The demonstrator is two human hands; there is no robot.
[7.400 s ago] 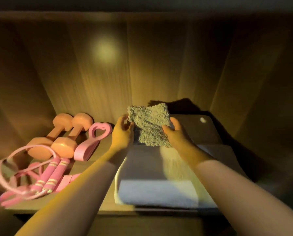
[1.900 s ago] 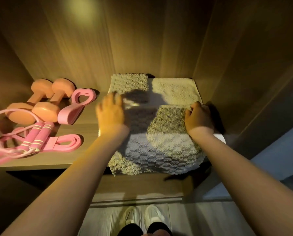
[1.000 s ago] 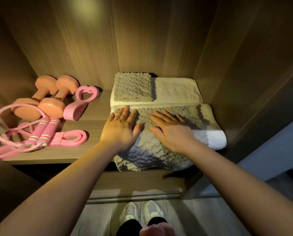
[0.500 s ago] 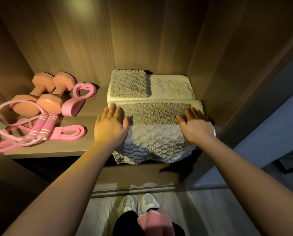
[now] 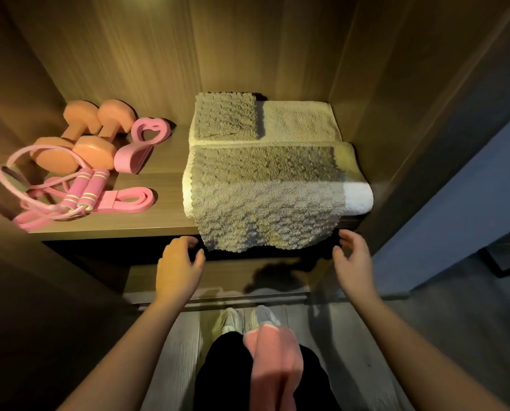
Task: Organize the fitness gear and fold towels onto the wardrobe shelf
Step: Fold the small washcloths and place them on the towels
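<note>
**Q:** Where does the shaggy towel [image 5: 265, 200] lie?

**A:** On the right half of the shelf [image 5: 159, 185], draped over a folded white towel [image 5: 359, 197]. Its front hem hangs past the shelf's front edge. Behind it, a small folded towel [image 5: 225, 115] sits on a flat beige towel [image 5: 298, 121] against the back wall.

**Q:** And your grips?

**A:** Both are released, with the fingers loosely curled and grasping nothing. My left grip [image 5: 178, 269] hangs below the shelf edge, just beside the hem's left corner. My right grip [image 5: 353, 262] mirrors it beside the right corner. As far as I can see, neither touches the cloth.

**Q:** Which relation governs the coming move?

**A:** The hanging hem lies above and ahead of my grips, between the two. Its long axis runs left to right, parallel to the shelf edge. Each grip is about equally near its own corner, so I judge this a two-handed move. I would pinch both corners, then carry the hem up and back over the towel to complete the fold. If the two sides rise unevenly, the fold would probably skew.

**Q:** And the gear?

**A:** It occupies the left half of the shelf. Two dumbbells [image 5: 79, 134] lie at the back, with a heart-shaped ring [image 5: 142, 143] just beside them. A jump rope [image 5: 82, 189] and a flat band [image 5: 129, 198] lie in front. All of it is apart from the towels and appears sorted.
</note>
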